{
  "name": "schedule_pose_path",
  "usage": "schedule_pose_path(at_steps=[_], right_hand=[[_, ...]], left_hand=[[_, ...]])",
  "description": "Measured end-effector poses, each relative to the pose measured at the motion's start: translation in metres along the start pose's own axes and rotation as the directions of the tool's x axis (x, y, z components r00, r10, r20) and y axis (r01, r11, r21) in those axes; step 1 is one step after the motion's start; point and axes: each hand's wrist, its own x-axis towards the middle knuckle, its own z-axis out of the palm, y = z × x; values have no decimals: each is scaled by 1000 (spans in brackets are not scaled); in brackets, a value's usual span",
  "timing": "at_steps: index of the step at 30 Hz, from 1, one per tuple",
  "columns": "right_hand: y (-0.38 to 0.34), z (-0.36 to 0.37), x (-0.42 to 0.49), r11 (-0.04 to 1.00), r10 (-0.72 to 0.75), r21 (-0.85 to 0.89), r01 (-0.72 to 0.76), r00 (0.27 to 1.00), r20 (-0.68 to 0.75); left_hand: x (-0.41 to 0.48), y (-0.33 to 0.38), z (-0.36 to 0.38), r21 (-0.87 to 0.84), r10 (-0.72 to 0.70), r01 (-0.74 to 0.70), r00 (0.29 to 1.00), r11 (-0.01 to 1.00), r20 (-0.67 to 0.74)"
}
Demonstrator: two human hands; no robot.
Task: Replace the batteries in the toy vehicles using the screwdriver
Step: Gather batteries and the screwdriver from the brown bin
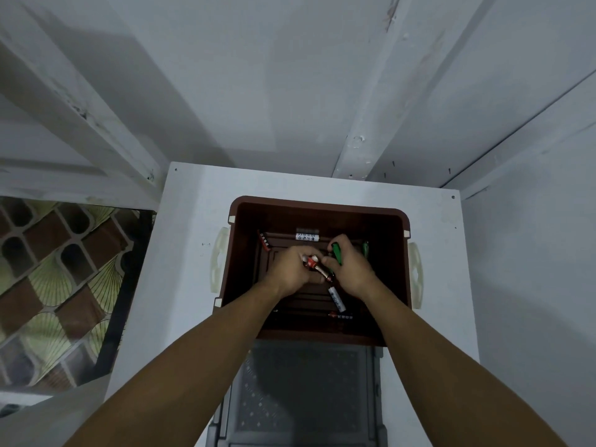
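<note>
Where the frame starts at far left, a patterned cloth (64, 285) in brown and pale green lies lower than a white tabletop (183, 240). On that top sits an open brown plastic bin (319, 206), with a pale handle (219, 262) on its left wall.

Loose batteries lie on the bin floor.
- Back left: a red-and-black battery (264, 241), close to the wall.
- Back centre: a white battery (308, 237), lying crosswise.

Left hand (288, 274) is down inside the bin, fingers curled round a clutch of red-and-gold batteries (317, 267); count unclear.

Nearer the camera, between the forearms, a grey perforated panel (303, 391) lies against the bin's front.

Right hand (353, 271) is just beside the left, fingers closed on a green battery (337, 253) that sticks out of the grip. By the right wrist a second white battery (337, 298) lies on the floor. Near the front wall lies a dark battery with a red end (341, 316). A second green battery (365, 248) shows at the right, partly hidden by the right hand. A matching handle (416, 272) sits on the bin's right wall.
</note>
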Motion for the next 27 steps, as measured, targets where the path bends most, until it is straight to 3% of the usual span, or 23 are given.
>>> schedule_pose_path(at_steps=[6, 15, 18, 22, 27], right_hand=[[-2, 3, 3, 994, 43, -105, -43, 999, -7], [0, 5, -4, 981, 13, -194, -8, 1000, 24], [-1, 0, -5, 990, 19, -142, -17, 1000, 16], [-5, -4, -6, 999, 28, -20, -28, 1000, 3], [-13, -9, -12, 998, 12, -65, -7, 997, 71]], left_hand=[[-1, 3, -2, 215, 2, 2, 1000, 977, -16], [-7, 0, -15, 238, -11, 39, 993, 970, -117], [-11, -2, -17, 136, -48, 71, 984, 988, -169], [-11, -1, -23, -176, -158, 118, 959, 977, -235], [-16, 1, -24, -252, -202, 138, 948, 958, -248]])
